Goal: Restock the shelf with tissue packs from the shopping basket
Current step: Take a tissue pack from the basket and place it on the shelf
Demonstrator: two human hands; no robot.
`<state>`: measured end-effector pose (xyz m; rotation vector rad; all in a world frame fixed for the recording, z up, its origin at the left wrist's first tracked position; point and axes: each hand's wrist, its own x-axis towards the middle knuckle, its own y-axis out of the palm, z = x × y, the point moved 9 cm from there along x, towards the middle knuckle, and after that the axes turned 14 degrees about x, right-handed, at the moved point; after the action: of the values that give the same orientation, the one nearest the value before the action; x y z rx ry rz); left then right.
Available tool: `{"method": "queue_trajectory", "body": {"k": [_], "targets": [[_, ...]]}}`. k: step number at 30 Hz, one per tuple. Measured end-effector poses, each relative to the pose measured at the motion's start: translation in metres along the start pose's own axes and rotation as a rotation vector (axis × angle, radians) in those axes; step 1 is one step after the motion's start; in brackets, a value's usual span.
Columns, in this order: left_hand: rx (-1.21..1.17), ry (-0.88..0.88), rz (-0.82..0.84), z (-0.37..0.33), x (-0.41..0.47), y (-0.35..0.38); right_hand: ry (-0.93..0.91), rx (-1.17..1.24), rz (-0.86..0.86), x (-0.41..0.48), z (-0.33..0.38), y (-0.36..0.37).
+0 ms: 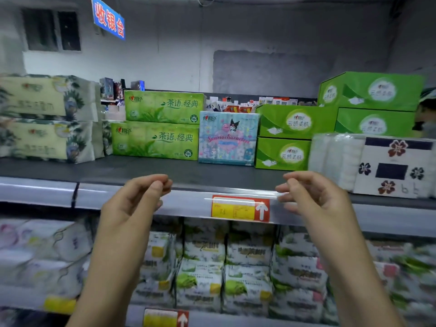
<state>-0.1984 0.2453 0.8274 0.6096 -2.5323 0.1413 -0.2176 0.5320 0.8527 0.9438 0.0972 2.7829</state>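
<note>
Head view: the main risk, as I judge it, is a knock. The rolls (372,166) sit at the front edge of the shelf (165,169), just beside the right hand (313,197), and a careless swing could nudge them off. The cartoon pack (227,138) stands upright between 2 stacked green packs (160,123) and the green boxes (285,138); a brush from either side could tip it forward.

Both hands hold nothing. The left hand (136,199) has loosely curled fingers with the thumb close to the fingertips, and the right hand's fingers are relaxed and slightly bent. They hover at the shelf's front rail, on either side of the price tag (239,208). The cartoon pack lies beyond and between them, set back on the shelf and apart from every finger. The basket is out of view.
</note>
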Motion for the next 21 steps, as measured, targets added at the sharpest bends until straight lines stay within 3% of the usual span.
{"method": "queue_trajectory", "body": {"k": [12,21], "targets": [[-0.025,-0.112,0.005,0.013,-0.033,-0.048,0.056,-0.033,0.021,-0.048,0.000,0.020],[0.004,-0.161,0.071,0.032,-0.025,-0.132,0.126,-0.004,0.007,-0.104,-0.002,0.106]]}}
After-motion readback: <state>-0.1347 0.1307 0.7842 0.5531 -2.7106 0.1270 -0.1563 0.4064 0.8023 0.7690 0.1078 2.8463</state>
